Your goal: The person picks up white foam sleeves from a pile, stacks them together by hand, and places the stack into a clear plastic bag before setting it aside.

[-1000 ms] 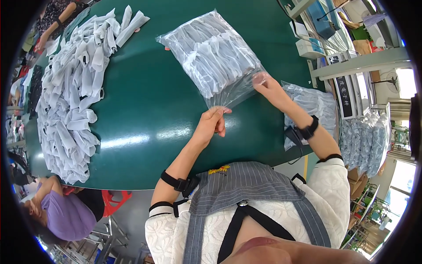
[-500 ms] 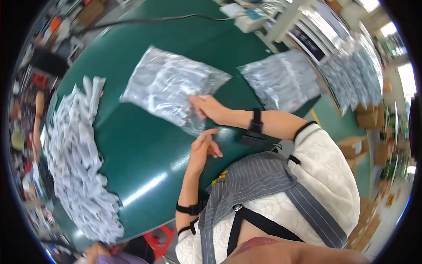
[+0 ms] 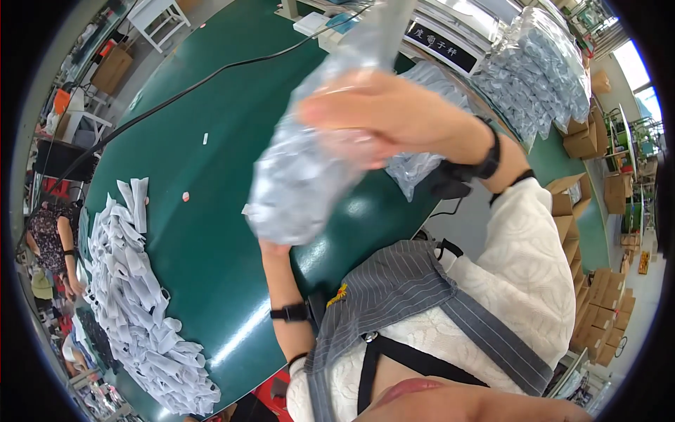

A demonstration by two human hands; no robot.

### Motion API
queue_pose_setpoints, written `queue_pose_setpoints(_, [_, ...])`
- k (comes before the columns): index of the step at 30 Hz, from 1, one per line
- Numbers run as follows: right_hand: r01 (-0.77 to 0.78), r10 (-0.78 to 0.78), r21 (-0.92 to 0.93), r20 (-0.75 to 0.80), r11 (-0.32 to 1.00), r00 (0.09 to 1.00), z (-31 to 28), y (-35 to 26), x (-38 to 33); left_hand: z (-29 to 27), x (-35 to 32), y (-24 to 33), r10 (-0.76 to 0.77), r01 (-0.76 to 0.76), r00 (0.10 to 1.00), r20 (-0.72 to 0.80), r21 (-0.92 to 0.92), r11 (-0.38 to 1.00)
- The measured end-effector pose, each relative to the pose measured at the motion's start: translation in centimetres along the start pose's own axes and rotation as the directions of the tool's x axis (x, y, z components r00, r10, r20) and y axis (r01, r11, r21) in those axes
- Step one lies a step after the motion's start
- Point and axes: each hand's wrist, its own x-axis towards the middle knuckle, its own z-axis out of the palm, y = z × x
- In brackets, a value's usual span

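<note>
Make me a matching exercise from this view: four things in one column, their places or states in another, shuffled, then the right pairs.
Things:
1. clear plastic bag
2. heap of white pieces
3. black cable
4. stack of filled bags

Places or states:
A. runs across the far side of the green table
B. lifted off the table, gripped by the right hand
C. piled at the upper right, beyond the right wrist
D. spread along the table's left edge

Pairs: 1-B, 2-D, 3-A, 4-C
</note>
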Motion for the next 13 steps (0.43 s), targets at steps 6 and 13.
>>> queue_pose_setpoints(6, [-0.009,-0.135,-0.688,-0.156,0.725,0.979,-5.9,-7.0,-11.3,6.9,10.8,-4.2,-0.044,0.089,0.992,-0.122,0.393,0.915])
queue_pose_setpoints(13, [-0.501,-0.356,-0.852,-0.519,0.149,0.777,-19.0,-2.9,-18.2,12.4,12.8,-11.6,0.229,0.003,0.955,-0.189,0.777,0.629])
